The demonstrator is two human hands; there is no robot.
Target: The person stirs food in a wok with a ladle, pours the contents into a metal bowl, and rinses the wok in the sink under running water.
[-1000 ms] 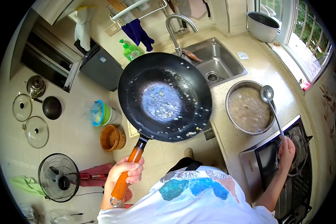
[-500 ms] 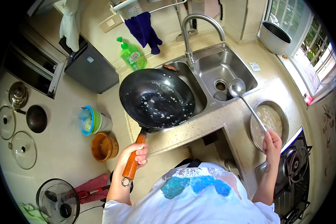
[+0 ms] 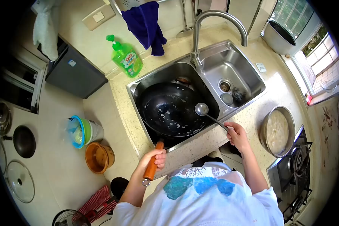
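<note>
My left hand [image 3: 154, 159] is wrapped round the orange-brown handle of a black wok [image 3: 173, 110]. The wok sits in the left basin of the steel sink [image 3: 133, 87], with small pale food bits stuck to its inside. My right hand [image 3: 236, 135] grips the handle of a metal ladle [image 3: 202, 109], whose bowl is over the wok's right side. Whether the ladle touches the wok, I cannot tell. A curved faucet [image 3: 196, 41] stands behind the two basins. To the right, a steel pot [image 3: 278, 132] of cloudy pale liquid rests on the counter.
A green soap bottle [image 3: 127, 58] and a dark blue cloth [image 3: 145, 24] are behind the sink. The gas stove [image 3: 295, 169] is at the right, a metal inner pot [image 3: 279, 37] by the window. Buckets [image 3: 98, 157] stand on the floor at the left.
The wok has gone down into the left basin with my left hand still on its handle. My right hand has carried the ladle leftward from near the pot to over the wok.
</note>
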